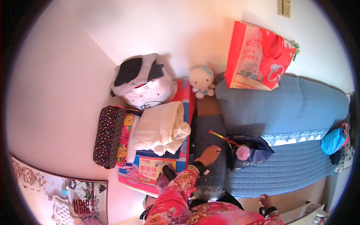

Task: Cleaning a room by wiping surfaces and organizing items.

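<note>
My left hand [208,155] hangs over the grey-blue sofa arm [208,131], fingers curled together, a dark watch on the wrist. Nothing shows in it, though its underside is hidden. Just to its right, apart from it, a dark navy bag [258,150] stands on the seat. A pink pompom [243,152] lies against the bag, and a thin red-and-yellow stick [221,137] pokes out past its left edge. My right hand [265,201] is low down near the front edge of the seat, fingers loosely bent and apart, touching nothing that I can see.
A quilted sofa seat [292,168] spreads right, with a blue bag [333,141] at its far end. On the backrest stands a red paper bag [258,56]; a white plush toy [201,81] sits beside it. Left are folded cream cloth [159,125], a patterned roll [108,137] and a stuffed bag [150,92].
</note>
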A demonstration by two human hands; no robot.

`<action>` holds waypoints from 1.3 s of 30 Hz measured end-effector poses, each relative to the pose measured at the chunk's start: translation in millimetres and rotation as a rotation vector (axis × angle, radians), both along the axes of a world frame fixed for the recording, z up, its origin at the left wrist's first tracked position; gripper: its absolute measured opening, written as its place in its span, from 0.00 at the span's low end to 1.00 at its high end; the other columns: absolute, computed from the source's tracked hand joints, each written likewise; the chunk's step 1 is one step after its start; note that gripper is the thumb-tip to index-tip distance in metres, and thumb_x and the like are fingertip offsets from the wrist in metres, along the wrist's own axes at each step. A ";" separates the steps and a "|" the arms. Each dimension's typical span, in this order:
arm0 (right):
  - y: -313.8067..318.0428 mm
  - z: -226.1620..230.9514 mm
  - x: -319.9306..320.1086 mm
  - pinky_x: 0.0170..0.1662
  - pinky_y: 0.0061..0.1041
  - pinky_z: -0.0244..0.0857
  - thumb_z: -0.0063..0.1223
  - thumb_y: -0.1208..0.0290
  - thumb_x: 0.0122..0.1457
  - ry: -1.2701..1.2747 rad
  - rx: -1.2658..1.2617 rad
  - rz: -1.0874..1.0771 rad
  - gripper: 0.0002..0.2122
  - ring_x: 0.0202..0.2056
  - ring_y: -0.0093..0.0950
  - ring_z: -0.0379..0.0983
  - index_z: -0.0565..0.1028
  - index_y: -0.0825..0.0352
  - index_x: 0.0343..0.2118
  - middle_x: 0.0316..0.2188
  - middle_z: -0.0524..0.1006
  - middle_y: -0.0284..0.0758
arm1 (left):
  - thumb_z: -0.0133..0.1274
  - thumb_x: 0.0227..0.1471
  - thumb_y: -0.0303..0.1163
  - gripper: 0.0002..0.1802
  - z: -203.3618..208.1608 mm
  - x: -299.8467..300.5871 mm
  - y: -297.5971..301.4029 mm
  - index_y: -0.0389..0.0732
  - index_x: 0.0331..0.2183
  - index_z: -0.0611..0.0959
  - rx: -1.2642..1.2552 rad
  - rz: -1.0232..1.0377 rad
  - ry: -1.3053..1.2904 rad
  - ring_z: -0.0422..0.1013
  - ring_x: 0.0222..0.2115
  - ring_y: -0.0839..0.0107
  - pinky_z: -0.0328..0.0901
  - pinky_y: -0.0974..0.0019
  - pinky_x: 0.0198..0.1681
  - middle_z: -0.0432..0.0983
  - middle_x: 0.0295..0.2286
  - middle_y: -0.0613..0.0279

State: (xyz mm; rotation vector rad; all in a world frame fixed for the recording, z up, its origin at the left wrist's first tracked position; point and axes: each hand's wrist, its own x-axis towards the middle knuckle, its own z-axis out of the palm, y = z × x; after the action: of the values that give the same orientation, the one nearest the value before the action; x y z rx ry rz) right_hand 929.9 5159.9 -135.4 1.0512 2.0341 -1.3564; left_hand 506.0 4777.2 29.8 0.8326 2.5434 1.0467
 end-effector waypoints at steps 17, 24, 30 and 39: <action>-50.9 11.5 -134.1 0.38 0.32 0.71 0.57 0.65 0.43 0.127 0.211 0.430 0.15 0.34 0.35 0.77 0.78 0.63 0.36 0.28 0.79 0.39 | 0.55 0.44 0.24 0.30 227.1 -203.9 -270.0 0.38 0.51 0.67 -0.249 0.641 0.864 0.57 0.55 0.49 0.58 0.54 0.55 0.59 0.54 0.49; -67.3 45.1 -97.7 0.37 0.33 0.71 0.58 0.64 0.42 -0.006 0.252 0.363 0.14 0.32 0.36 0.77 0.79 0.59 0.36 0.27 0.79 0.37 | 0.47 0.47 0.24 0.33 252.9 -267.6 -271.2 0.48 0.57 0.64 -0.622 0.682 0.878 0.49 0.60 0.54 0.56 0.48 0.54 0.49 0.60 0.55; -97.4 99.2 -87.0 0.30 0.29 0.71 0.60 0.64 0.45 0.005 0.221 0.365 0.17 0.25 0.30 0.77 0.78 0.63 0.39 0.28 0.80 0.38 | 0.47 0.45 0.23 0.35 255.7 -326.9 -289.7 0.50 0.57 0.64 -0.625 0.633 0.868 0.50 0.60 0.55 0.55 0.49 0.55 0.55 0.58 0.55; -140.8 112.4 -117.5 0.34 0.28 0.72 0.59 0.67 0.47 -0.166 0.135 0.298 0.17 0.29 0.29 0.77 0.77 0.65 0.41 0.30 0.80 0.38 | 0.45 0.45 0.21 0.33 260.2 -356.1 -304.0 0.52 0.55 0.66 -0.527 0.470 0.689 0.64 0.51 0.52 0.63 0.53 0.49 0.65 0.52 0.48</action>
State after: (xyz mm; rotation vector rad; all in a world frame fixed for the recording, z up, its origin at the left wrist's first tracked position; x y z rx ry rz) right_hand 812.4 5019.1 -23.0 0.8416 2.0802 -0.9620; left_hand 149.9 4473.2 289.9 0.5013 3.4687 0.1121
